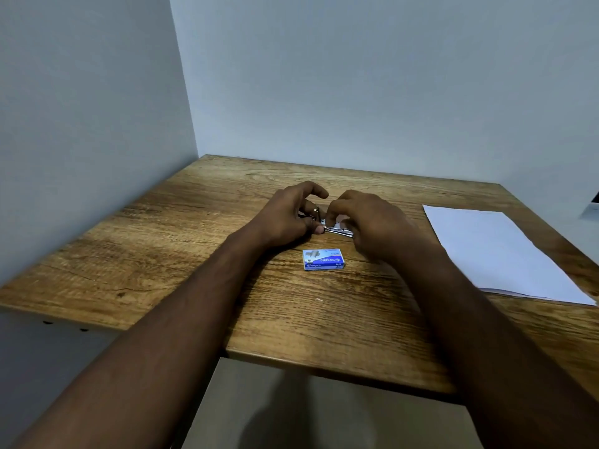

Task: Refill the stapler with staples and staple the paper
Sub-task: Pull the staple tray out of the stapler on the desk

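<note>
A small silver stapler lies on the wooden table, mostly hidden between my two hands. My left hand grips its left end, thumb pressed by the metal, index finger arched above. My right hand curls over the right part and its fingertips pinch the stapler from above. Whether a staple strip is between the fingers cannot be seen. A blue and white staple box sits shut on the table just in front of both hands. White paper lies flat at the right edge.
Pale walls close off the table at the back and left. The table's front edge has a step, with the left part set further back. A light-coloured object shows at the far right edge behind the paper.
</note>
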